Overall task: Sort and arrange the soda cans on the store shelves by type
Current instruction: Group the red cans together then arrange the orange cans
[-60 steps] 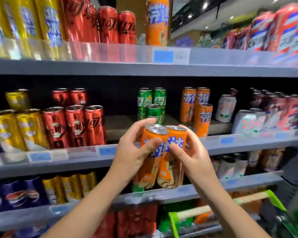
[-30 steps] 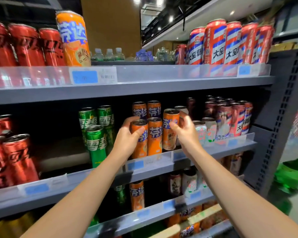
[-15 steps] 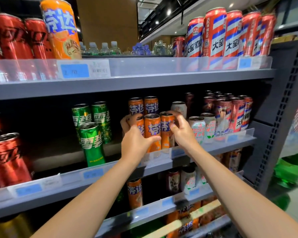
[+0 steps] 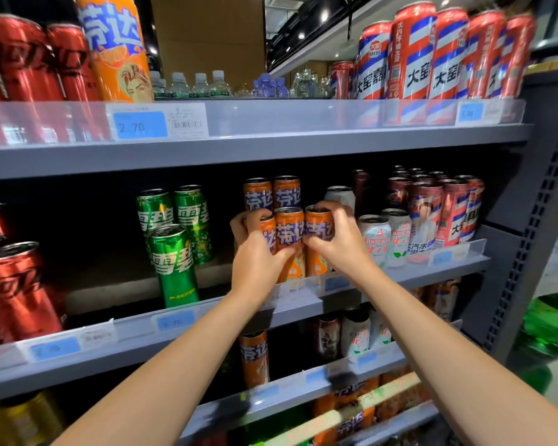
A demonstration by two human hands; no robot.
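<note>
Three orange soda cans stand in a front row on the middle shelf (image 4: pixel 303 309), with two more orange cans (image 4: pixel 273 193) behind them. My left hand (image 4: pixel 255 255) grips the left front orange can (image 4: pixel 268 231), fingers curled round its far side. My right hand (image 4: pixel 339 243) grips the right front orange can (image 4: pixel 318 226), fingers over its rim. The middle orange can (image 4: pixel 289 233) stands between the two hands. Three green cans (image 4: pixel 171 259) stand to the left on the same shelf.
Red cola cans (image 4: pixel 10 284) fill the far left. White cans (image 4: pixel 384 239) and red-blue striped cans (image 4: pixel 448 214) stand to the right. The top shelf holds one orange can (image 4: pixel 113 49), red cans and striped cans (image 4: pixel 432 53). Lower shelves hold more cans. A grey upright (image 4: pixel 535 220) bounds the right side.
Both hands carried two orange cans up to the middle shelf and set them beside the one there. They have since closed in round the outer cans of the front row.
</note>
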